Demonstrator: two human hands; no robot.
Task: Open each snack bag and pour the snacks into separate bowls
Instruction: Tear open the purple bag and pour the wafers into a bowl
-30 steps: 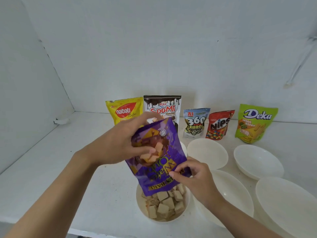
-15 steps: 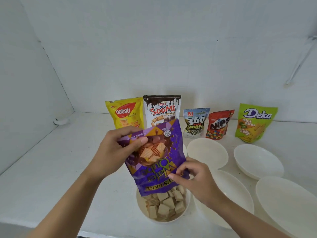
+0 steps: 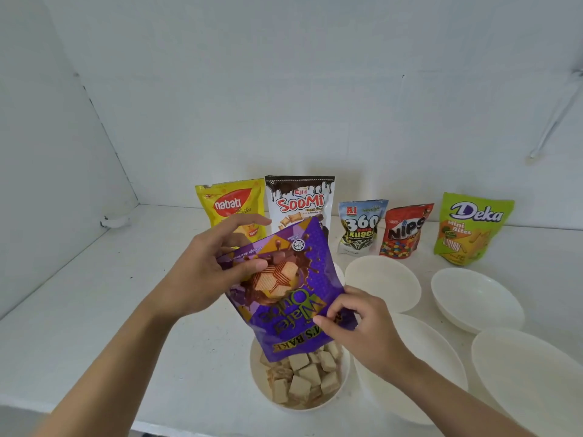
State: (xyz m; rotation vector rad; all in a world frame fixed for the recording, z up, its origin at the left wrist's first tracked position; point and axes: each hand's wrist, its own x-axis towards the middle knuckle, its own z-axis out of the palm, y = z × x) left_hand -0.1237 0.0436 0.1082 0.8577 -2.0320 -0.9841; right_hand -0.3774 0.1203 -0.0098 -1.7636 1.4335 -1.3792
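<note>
Head view. The purple foil wafer bag (image 3: 284,288) is held upside down (its print reads inverted), mouth down, directly above the round white bowl (image 3: 254,370) at the near edge of the white shelf (image 3: 126,310). The left hand (image 3: 202,275) pinches the bag's raised end between thumb and fingers. The right hand (image 3: 362,329) pinches the bag's lower right edge near the mouth. Beige square wafer cubes (image 3: 303,376) lie piled in the bowl. Four empty white bowls (image 3: 383,282) stand to the right. Five sealed bags stand along the back wall: yellow Nabati bag (image 3: 230,205), white-and-brown Soomi bag (image 3: 299,200), grey 360 bag (image 3: 361,225), red Nips bag (image 3: 405,230), green Deka bag (image 3: 471,227).
</note>
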